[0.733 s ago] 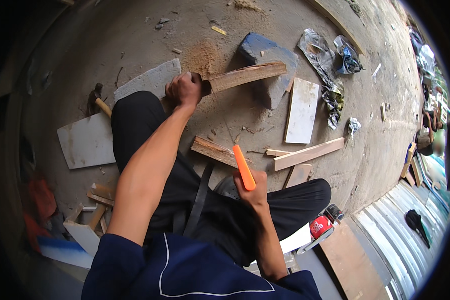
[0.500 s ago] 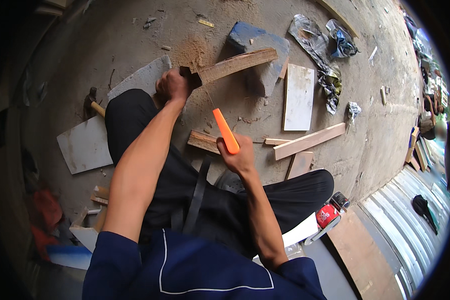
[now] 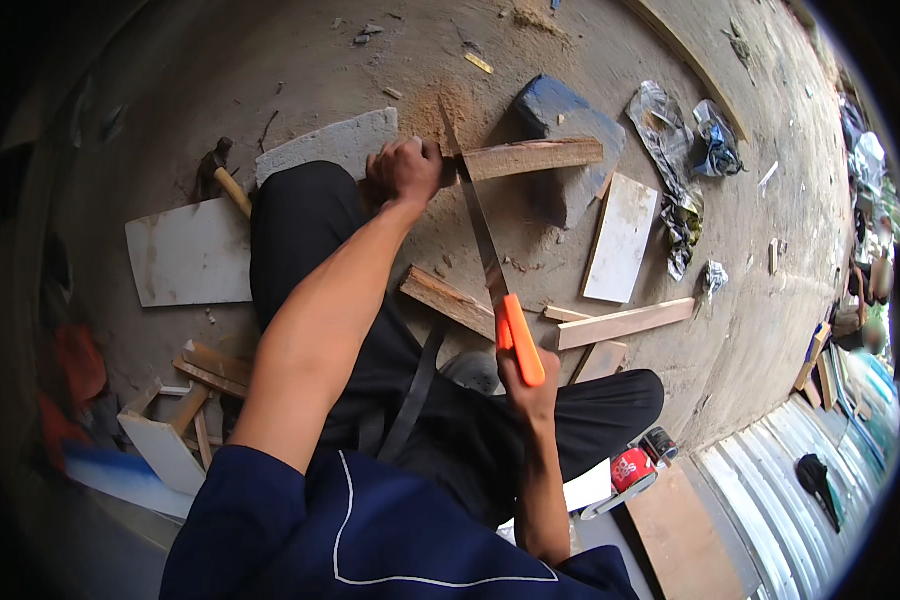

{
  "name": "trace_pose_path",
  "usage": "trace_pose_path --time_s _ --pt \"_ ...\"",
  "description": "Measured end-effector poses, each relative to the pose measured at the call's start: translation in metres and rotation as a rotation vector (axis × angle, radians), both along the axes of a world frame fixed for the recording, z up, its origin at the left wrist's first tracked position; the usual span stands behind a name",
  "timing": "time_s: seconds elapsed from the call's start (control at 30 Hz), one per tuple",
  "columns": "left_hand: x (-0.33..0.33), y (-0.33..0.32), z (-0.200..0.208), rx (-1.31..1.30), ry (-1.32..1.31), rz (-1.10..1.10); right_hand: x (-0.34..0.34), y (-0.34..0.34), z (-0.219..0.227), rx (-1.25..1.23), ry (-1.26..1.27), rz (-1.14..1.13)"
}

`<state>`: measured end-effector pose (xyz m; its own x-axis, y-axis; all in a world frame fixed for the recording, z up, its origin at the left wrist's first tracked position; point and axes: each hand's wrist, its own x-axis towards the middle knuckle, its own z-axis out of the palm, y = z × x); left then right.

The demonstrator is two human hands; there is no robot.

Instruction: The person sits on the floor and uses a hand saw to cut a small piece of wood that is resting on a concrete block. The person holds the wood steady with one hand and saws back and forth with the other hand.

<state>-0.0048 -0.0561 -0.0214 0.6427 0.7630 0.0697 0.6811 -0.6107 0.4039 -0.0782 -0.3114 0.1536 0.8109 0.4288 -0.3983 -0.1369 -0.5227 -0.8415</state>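
My right hand is closed round the orange handle of a handsaw. The long thin blade points away from me and crosses a wood piece close to its left end. That end is gripped by my left hand, fingers wrapped round it just left of the blade. Toward its right end the wood rests on a blue-stained block. Sawdust lies on the ground beyond the cut.
A hammer and white boards lie left of my leg. Several wood offcuts, a white panel and crumpled plastic lie to the right. A red can stands by my right knee.
The saw has been drawn back toward me, and more of its blade shows across the wood. My left hand keeps its hold. The whole view has shifted a little.
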Motion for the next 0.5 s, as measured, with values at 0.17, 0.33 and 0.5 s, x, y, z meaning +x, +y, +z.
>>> trace_pose_path --time_s 0.17,0.33,0.5 --pt "0.0 -0.005 -0.004 -0.026 -0.117 -0.052 0.036 0.037 -0.027 -0.164 -0.058 0.087" --pt "0.002 -0.003 -0.006 -0.018 -0.073 0.017 0.027 0.019 -0.019 -0.12 -0.059 0.098" --pt "0.001 0.0 -0.001 -0.027 -0.125 -0.018 0.009 -0.001 -0.002 -0.098 -0.028 0.056"
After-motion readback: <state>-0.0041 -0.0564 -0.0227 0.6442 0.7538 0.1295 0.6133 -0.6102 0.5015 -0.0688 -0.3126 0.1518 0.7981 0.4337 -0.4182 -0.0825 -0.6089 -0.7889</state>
